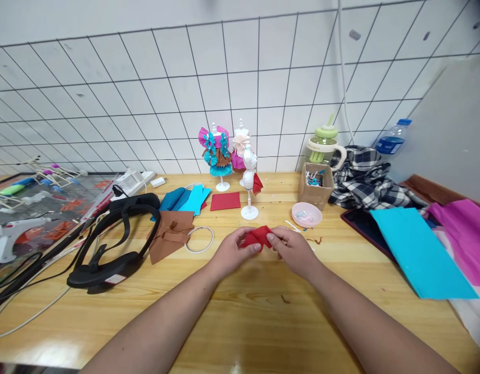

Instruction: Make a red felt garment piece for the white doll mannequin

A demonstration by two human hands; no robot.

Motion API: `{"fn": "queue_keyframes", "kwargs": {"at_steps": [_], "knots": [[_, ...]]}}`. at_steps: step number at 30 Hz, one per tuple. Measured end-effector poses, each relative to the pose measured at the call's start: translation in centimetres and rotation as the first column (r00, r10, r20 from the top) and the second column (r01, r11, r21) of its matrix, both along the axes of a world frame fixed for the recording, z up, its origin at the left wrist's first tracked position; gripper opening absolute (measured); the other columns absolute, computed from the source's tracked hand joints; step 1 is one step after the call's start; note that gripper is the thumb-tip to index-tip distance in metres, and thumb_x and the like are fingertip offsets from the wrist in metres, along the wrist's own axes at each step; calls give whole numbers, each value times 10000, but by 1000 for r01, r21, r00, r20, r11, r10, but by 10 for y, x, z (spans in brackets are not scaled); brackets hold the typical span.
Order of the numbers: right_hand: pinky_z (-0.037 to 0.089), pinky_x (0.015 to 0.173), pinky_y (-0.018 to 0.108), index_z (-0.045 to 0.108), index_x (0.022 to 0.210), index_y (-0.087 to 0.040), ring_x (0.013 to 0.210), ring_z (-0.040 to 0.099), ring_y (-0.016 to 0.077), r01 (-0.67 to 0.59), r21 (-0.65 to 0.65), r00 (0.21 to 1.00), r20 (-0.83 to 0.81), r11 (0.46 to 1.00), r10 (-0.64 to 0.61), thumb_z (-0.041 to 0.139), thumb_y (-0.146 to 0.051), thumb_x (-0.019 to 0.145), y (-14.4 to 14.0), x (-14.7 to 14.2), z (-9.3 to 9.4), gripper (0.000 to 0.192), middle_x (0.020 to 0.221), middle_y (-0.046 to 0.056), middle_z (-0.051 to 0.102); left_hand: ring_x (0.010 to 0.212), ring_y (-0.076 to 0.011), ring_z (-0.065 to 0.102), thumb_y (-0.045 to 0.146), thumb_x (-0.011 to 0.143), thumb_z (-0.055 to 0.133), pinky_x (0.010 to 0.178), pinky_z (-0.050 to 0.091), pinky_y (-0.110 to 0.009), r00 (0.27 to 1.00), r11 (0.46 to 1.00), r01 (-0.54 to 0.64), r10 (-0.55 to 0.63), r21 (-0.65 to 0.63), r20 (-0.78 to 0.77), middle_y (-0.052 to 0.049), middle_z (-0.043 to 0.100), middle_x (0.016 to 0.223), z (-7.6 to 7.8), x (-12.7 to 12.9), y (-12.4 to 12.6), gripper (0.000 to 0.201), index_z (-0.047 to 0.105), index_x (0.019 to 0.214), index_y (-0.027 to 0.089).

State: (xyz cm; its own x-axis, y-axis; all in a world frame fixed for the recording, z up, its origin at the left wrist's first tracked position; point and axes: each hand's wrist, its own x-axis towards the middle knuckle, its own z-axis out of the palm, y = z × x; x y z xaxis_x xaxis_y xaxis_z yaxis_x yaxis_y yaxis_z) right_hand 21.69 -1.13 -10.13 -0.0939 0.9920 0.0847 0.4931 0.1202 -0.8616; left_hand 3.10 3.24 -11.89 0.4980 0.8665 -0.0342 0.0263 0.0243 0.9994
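Note:
A small piece of red crepe paper (256,237) is held between my two hands above the front middle of the table. My left hand (232,252) grips its left side, thumb along the near edge. With thumb and fingers, my right hand (293,249) pinches its right end. Just beyond them stands a small white dress-form stand (248,179) with a red folded piece (257,184) at its right side. Behind it are two more little dress forms, one in a magenta, blue and brown paper dress (216,150), the other in pink ruffles (240,143). A flat red sheet (225,201) lies to their front.
Left are brown paper (170,234), blue sheets (185,200), a white cable loop (199,240), a black headset (115,265) and a glue gun (17,234). Right are a pink dish (306,215), a cardboard box (316,193), a green-lidded cup (323,145), plaid cloth (364,176) and turquoise paper (423,252).

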Motion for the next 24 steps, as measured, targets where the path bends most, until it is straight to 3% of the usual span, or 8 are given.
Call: {"fn": "queue_keyframes", "kwargs": {"at_steps": [2,4,6,9,12,15,19,24], "knots": [[490,550,270,667,960,-185,610,565,148,29,-155,985,-166,987,-55,429,-375,907,4,2,-4,309,741,14,600,768,-191,651,450,700,766,696,491,-277,996,999,11,-13,-30,-84,-61,714,875,1,-1,2,379,662,911,154],[489,555,264,656,1065,-194,621,589,150,92,-236,981,-146,967,-129,464,-322,881,8,8,-7,295,744,7,624,631,-155,606,493,743,704,585,451,-251,988,999,6,-12,-38,-153,-25,682,738,2,-5,6,356,644,836,154],[472,604,259,670,1074,-229,699,623,159,183,-202,983,70,962,-172,504,-273,853,11,16,-6,280,786,8,670,634,-165,607,506,771,658,575,450,-258,968,1000,0,3,11,-252,-22,680,737,2,-11,12,352,647,848,163],[439,659,273,689,1059,-291,840,651,188,240,-129,877,454,962,-158,517,-265,852,9,28,2,270,928,12,726,847,-221,649,432,775,659,742,500,-311,865,976,44,71,215,-496,-41,712,921,2,-19,18,294,676,945,193],[429,650,312,697,985,-270,876,659,246,289,-146,705,701,946,-107,487,-359,882,3,37,15,250,968,58,727,1078,-282,582,351,729,719,937,451,-402,692,867,104,288,487,-661,-66,660,1147,4,-21,15,467,629,1172,235],[440,652,346,693,927,-212,865,664,293,356,-218,569,822,909,-25,539,-464,845,-2,42,24,306,945,124,714,1151,-317,506,365,763,704,978,406,-475,568,710,149,508,688,-647,-100,604,1207,12,-17,7,507,588,1236,225],[450,668,348,689,923,-206,902,664,291,317,-327,565,819,891,100,592,-443,818,-1,44,25,277,965,126,711,1044,-258,564,386,907,529,917,457,-417,606,681,352,357,642,-711,-93,633,1102,16,-10,-5,283,652,1083,202],[436,661,341,690,909,-202,913,663,297,306,-361,572,809,881,133,592,-407,834,0,51,24,240,967,132,715,1354,-325,392,500,880,539,1100,339,-493,550,649,615,53,447,-833,-143,419,1486,6,-3,-17,627,436,1417,192]]}}
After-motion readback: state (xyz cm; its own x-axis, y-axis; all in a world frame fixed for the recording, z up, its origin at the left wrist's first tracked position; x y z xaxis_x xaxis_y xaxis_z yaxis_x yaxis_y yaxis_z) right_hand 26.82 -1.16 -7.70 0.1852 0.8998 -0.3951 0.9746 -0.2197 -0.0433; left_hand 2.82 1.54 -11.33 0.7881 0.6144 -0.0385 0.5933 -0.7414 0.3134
